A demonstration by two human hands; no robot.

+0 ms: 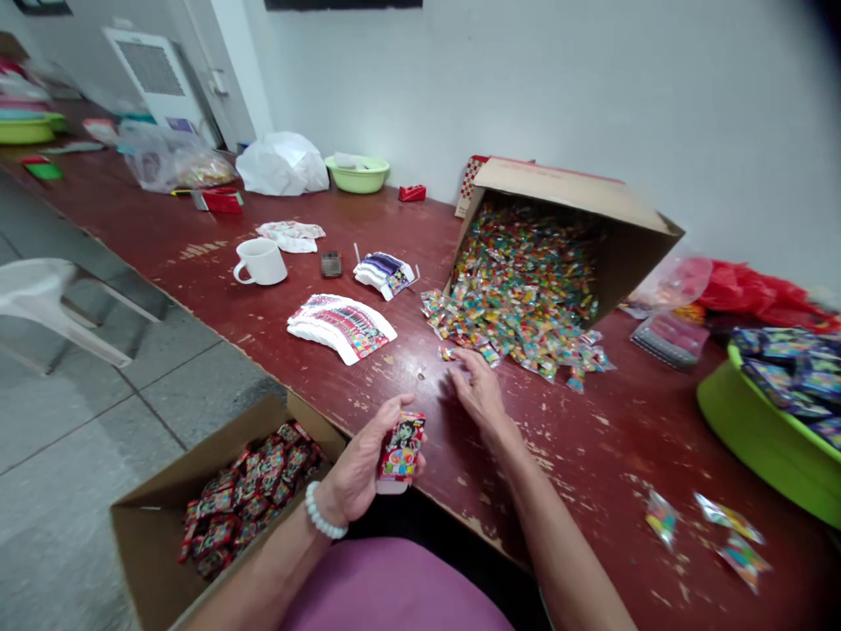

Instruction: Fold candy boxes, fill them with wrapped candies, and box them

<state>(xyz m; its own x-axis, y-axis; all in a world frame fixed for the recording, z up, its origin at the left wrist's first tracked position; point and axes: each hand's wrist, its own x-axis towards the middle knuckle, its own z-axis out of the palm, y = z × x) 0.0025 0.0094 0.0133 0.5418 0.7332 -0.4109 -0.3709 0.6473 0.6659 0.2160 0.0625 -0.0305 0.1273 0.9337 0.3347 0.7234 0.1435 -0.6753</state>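
My left hand (361,464) is closed round a small red printed box (402,447), held upright over the table's near edge. My right hand (477,386) reaches forward, fingers curled and touching small colourful candy packets (469,352) at the front of a pile. The pile spills from a cardboard box tipped on its side (631,219). Flat red printed cartons (342,326) lie fanned to the left of the pile. An open cardboard box (158,517) below the table edge holds several filled red boxes (250,495).
A white mug (261,261), a smaller stack of flat cartons (386,273) and a small dark object (331,263) sit on the red table (591,438). A green basin (768,438) with dark packets is at right; loose packets (703,521) lie near it. Bags and a green bowl (358,175) line the wall.
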